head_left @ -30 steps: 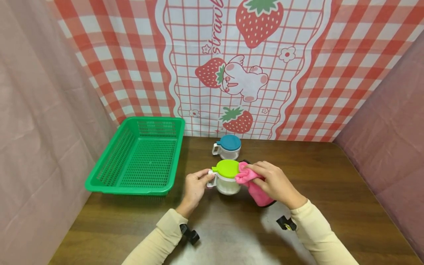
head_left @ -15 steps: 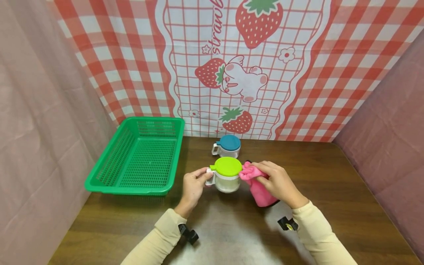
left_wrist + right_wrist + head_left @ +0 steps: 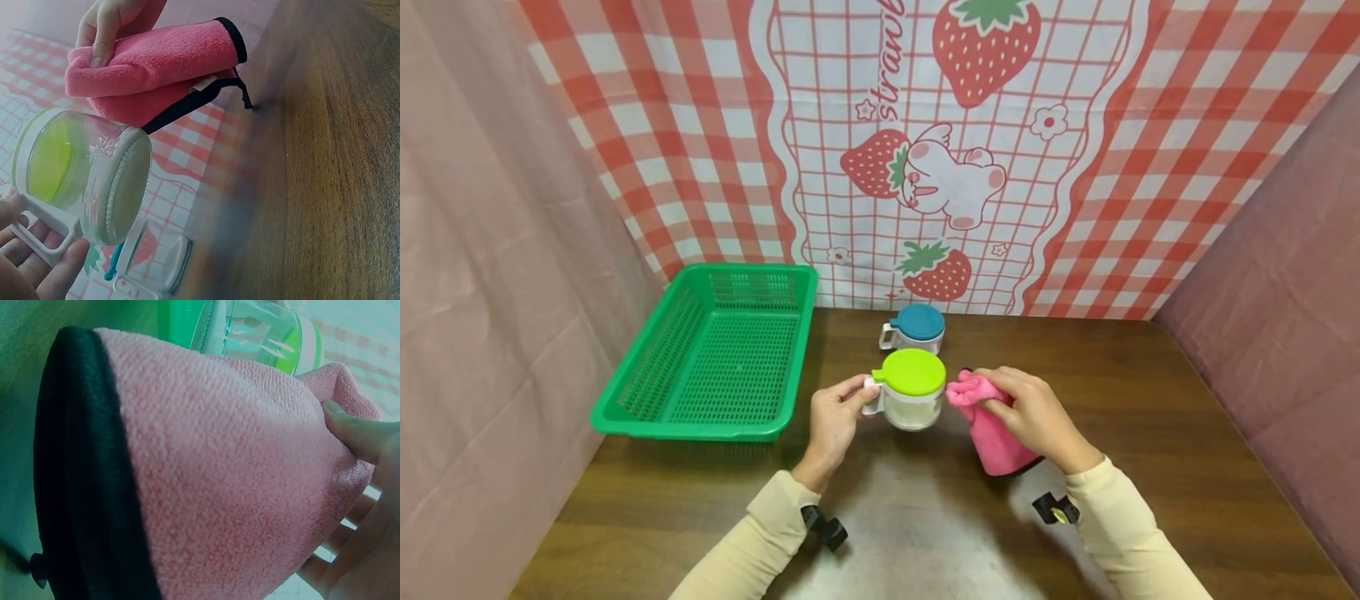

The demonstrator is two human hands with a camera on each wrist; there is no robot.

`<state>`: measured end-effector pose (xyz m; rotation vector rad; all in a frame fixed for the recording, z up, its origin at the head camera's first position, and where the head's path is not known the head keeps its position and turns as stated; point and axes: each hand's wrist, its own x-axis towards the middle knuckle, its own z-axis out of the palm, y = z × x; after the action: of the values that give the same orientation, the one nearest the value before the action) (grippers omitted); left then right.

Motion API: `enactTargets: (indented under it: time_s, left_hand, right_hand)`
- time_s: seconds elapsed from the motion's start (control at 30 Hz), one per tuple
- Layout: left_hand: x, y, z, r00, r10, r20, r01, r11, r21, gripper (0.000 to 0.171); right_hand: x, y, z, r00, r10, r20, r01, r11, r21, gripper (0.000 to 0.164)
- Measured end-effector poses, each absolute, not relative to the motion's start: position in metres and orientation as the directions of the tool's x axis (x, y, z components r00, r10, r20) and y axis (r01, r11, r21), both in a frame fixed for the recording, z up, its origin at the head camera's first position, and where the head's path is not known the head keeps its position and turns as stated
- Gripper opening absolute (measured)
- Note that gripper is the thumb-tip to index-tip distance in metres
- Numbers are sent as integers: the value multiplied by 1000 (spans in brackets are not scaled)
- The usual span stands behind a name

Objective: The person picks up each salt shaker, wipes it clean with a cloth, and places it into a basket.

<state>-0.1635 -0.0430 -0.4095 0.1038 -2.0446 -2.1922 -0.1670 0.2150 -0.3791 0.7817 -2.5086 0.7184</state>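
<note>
My left hand [image 3: 833, 423] grips the white handle of a clear seasoning jar [image 3: 913, 408] with a lime-green lid. In the left wrist view the jar [image 3: 87, 175] is raised off the table, its ribbed base showing. My right hand [image 3: 1037, 410] pinches a folded pink cloth [image 3: 996, 437] with black edging, just right of the jar, a small gap between them. The cloth [image 3: 212, 469] hangs down from the thumb and fingers and fills much of the right wrist view. Behind the green-lidded jar stands a similar jar [image 3: 919, 327] with a blue lid and a white handle.
A green plastic basket [image 3: 801, 367] with slotted walls sits at the left of the brown wooden table [image 3: 1120, 392]. Behind the table hangs a red-and-white checked strawberry curtain [image 3: 1090, 275]. Pinkish drapes [image 3: 1285, 267] close off both sides.
The green-lidded jar has risen slightly and shifted a little left in my left hand. My right hand has drawn the pink cloth away from the jar's side, to the right.
</note>
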Motion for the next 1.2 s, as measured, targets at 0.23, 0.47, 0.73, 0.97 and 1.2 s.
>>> enactTargets:
  time_s: [0.23,0.47,0.73,0.97,1.2]
  left_hand:
    - [-177,-48,-423,-989,-135,59,72,-87,994,28]
    - [-179,-51,-415,-986,-143,91,103,-77,992,28]
    - [-178,-56,-402,-985,-155,78,102,-156,983,27]
    - [-180,-61,-393,-984,-159,75,103,-175,979,27]
    - [-183,-66,-382,-985,-162,62,88,-159,983,24]
  right_hand:
    - [-166,217,-376,-759,-396,517,-613,702,-363,36]
    - [-164,218,-373,-761,-401,510,-611,707,-356,35]
    - [-160,222,-373,-750,-407,521,-621,705,-343,34]
    - [-159,223,-370,-734,-421,533,-638,697,-327,34]
    - [-157,225,-370,-746,-410,524,-622,710,-330,34]
